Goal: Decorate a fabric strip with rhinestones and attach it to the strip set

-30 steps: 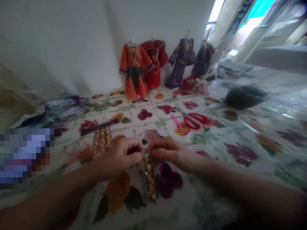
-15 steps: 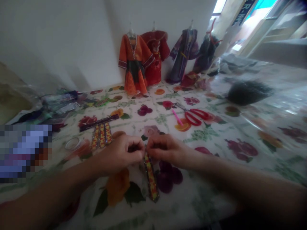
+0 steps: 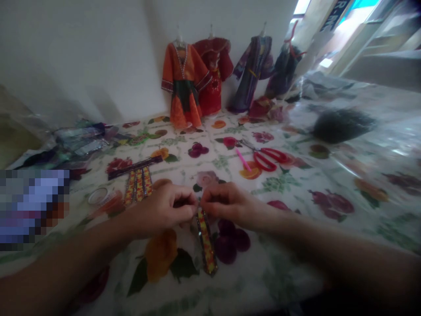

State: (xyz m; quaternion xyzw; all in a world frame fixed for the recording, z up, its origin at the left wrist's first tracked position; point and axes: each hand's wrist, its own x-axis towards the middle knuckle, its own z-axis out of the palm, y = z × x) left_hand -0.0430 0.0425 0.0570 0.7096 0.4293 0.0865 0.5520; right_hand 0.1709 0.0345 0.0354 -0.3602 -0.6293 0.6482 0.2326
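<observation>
My left hand [image 3: 173,206] and my right hand [image 3: 226,202] meet at the centre, each with thumb and fingers pinched together. Between them they hold the upper end of a narrow yellow-and-red patterned fabric strip [image 3: 206,245] with dark, glittery edging. Its pointed lower end hangs toward me over the tablecloth; the pinched end is hidden by my fingertips. Left of my left hand lie several similar patterned strips [image 3: 138,182], side by side beneath a dark purple band [image 3: 134,167]. A roll of clear tape [image 3: 98,196] sits beside them.
Red-handled scissors [image 3: 266,159] and a pink stick [image 3: 242,159] lie beyond my right hand. Small dressed doll forms, one in an orange dress [image 3: 186,87], stand against the wall. Plastic bags lie at the left, and a bag with a dark bundle [image 3: 344,125] at the right.
Almost nothing differs. Both hands keep their pinch at the strip's top, and the strip's lower end has shifted very slightly. The view has tilted a little.
</observation>
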